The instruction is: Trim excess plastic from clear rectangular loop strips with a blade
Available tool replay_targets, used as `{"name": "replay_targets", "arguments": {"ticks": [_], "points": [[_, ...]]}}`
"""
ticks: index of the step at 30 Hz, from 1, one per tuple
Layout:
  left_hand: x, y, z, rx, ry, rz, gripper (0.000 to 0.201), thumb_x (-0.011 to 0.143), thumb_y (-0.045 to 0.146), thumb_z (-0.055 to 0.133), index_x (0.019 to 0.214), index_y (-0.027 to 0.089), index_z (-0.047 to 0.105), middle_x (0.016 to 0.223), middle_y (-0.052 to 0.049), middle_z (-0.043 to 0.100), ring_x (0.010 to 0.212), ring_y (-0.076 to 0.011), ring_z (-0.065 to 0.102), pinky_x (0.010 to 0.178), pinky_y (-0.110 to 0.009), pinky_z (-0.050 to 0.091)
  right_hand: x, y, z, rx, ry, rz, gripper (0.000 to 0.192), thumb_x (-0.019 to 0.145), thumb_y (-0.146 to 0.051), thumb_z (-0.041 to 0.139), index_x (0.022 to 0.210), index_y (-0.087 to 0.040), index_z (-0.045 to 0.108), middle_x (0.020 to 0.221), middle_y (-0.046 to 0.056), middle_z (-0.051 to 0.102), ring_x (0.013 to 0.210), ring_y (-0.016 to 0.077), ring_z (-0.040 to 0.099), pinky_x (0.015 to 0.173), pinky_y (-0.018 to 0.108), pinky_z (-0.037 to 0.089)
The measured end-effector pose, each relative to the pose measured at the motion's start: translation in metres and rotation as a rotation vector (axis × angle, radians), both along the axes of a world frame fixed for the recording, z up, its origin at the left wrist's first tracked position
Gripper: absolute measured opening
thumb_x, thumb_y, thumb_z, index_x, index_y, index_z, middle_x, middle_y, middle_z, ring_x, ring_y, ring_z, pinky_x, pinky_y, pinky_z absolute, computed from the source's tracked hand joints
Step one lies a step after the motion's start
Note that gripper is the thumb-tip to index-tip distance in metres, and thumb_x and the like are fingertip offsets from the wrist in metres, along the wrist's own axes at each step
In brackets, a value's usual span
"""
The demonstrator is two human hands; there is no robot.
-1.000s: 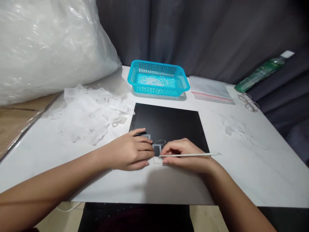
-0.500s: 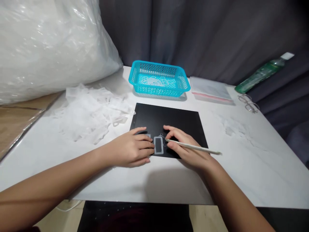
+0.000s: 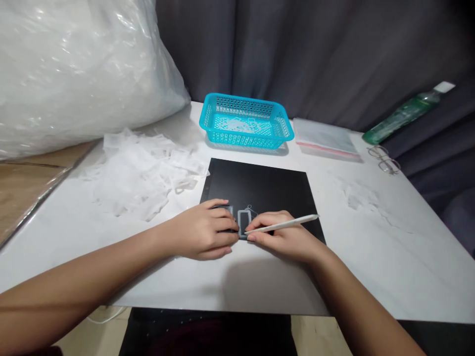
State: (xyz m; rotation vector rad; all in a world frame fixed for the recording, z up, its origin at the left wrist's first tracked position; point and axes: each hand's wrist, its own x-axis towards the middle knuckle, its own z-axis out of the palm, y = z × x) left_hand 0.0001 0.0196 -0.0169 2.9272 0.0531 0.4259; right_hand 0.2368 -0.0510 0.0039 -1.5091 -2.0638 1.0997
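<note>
A black mat (image 3: 260, 185) lies on the white table, with a small translucent rectangular frame (image 3: 240, 217) near its front edge. My left hand (image 3: 204, 230) rests palm down at the mat's front left corner. Its fingers lie flat, close to the frame's left side and partly over another translucent piece (image 3: 230, 209). Pinched in my right hand (image 3: 291, 240) is a slim white pen-shaped tool (image 3: 293, 223). Its tip is at the lower inside part of the frame. Thin loops of clear scrap (image 3: 249, 207) sit at the frame's top right.
Left of the mat spreads a heap of translucent pieces (image 3: 133, 173), below a big plastic bag (image 3: 81, 74). Behind the mat stands a blue basket (image 3: 247, 138) with some pieces inside. Plastic bags (image 3: 326, 138), a green bottle (image 3: 404, 113), glasses (image 3: 386, 160) and scraps (image 3: 361, 198) are at right.
My right hand has brought the tool's tip down and left, from beside the frame to its lower inside. The tool's back end has swung up. My left hand stays nearly still.
</note>
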Motion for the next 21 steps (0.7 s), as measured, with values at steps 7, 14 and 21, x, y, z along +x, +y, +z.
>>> {"name": "replay_targets", "arguments": {"ticks": [7, 14, 21], "points": [[0.0, 0.0, 0.001, 0.006, -0.004, 0.0, 0.023, 0.094, 0.032, 0.05, 0.105, 0.021, 0.066, 0.108, -0.006, 0.069, 0.099, -0.0194, 0.063, 0.11, -0.044, 0.028, 0.0, -0.002, 0.001, 0.0, -0.018, 0.01, 0.013, 0.086, -0.035, 0.063, 0.084, -0.025, 0.071, 0.08, -0.003, 0.071, 0.073, 0.0125, 0.063, 0.066, 0.024, 0.043], [0.001, 0.0, -0.001, -0.001, -0.04, -0.015, 0.024, 0.093, 0.029, 0.052, 0.11, 0.018, 0.065, 0.109, -0.006, 0.07, 0.103, -0.0205, 0.064, 0.111, -0.044, 0.028, -0.002, -0.002, -0.002, 0.114, -0.009, 0.125, 0.009, 0.088, -0.029, 0.062, 0.085, -0.022, 0.068, 0.094, 0.003, 0.07, 0.086, 0.0154, 0.064, 0.076, 0.026, 0.048], [0.003, -0.001, 0.0, -0.017, 0.014, -0.003, 0.023, 0.09, 0.029, 0.051, 0.106, 0.02, 0.064, 0.109, -0.007, 0.07, 0.1, -0.0229, 0.064, 0.111, -0.046, 0.028, -0.007, -0.012, -0.007, 0.263, -0.206, 0.174, 0.018, 0.092, -0.023, 0.05, 0.087, -0.024, 0.067, 0.08, 0.004, 0.068, 0.078, 0.0217, 0.061, 0.071, 0.032, 0.048]]}}
